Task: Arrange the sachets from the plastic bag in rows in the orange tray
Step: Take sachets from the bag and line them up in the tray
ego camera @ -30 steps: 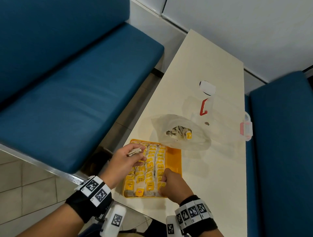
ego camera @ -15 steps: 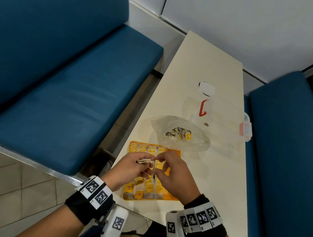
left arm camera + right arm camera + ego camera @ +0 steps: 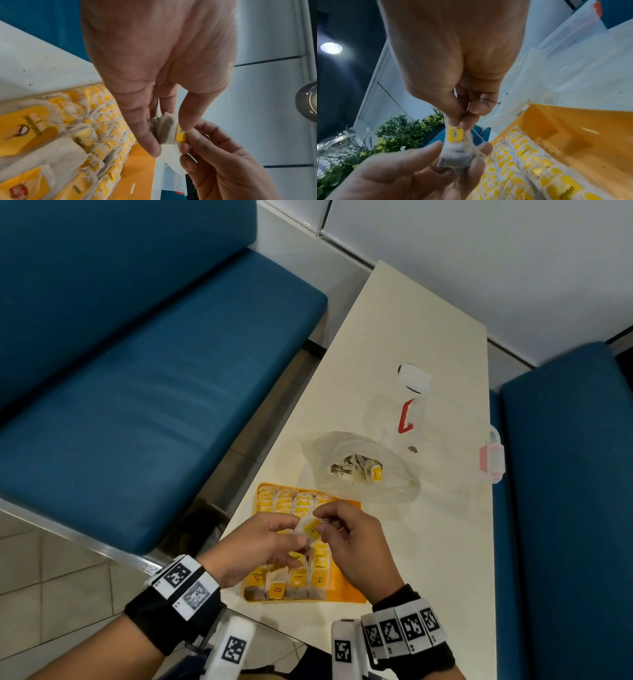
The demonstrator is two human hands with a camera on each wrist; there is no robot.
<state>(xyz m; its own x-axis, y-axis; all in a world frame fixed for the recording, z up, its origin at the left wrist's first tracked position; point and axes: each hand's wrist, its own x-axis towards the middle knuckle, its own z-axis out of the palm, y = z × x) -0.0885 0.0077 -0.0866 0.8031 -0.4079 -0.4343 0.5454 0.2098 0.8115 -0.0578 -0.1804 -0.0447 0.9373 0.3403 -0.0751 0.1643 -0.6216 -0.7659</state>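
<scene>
A narrow cream table (image 3: 404,344) runs between two blue benches, and I stand at its near end. The orange tray (image 3: 346,583) lies at 6 o'clock on it, the plastic bag (image 3: 359,470) just beyond at 12 o'clock from the tray. A second ago my right hand (image 3: 356,546) was pressing down on the rows while my left hand (image 3: 253,546) kept a sachet off to 9 o'clock; now both have met above the tray. My left thumb and fingers pinch the sachet (image 3: 310,529) by its pouch, and my right fingertips pinch its yellow tag. I judge I am straightening it before laying it in the unfilled strip at 3 o'clock. My hands hide the middle rows, so I cannot tell where the next gap lies. A few sachets remain in the bag; how many is hard to make out.
</scene>
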